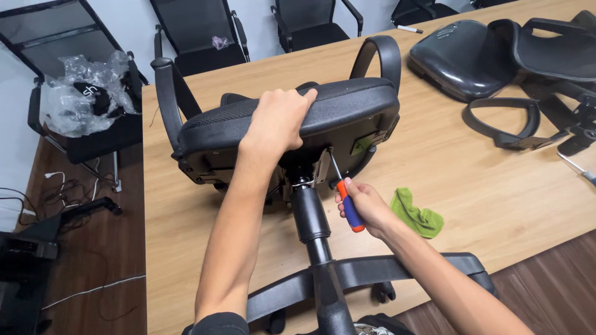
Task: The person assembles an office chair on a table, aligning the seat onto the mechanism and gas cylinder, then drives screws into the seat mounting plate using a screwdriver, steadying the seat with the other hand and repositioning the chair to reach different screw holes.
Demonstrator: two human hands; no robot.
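My right hand (366,208) closed around screwdriver (349,206), orange-and-blue handle; shaft angled up, tip at the metal bracket under the seat (292,118). My left hand (276,121) clamped over the seat's front edge. Office chair lies tipped on the wooden table (484,186), gas column (310,217) and star base (372,273) toward me. Green cloth (417,215) just beside right hand. Loose chair parts (490,56) far right.
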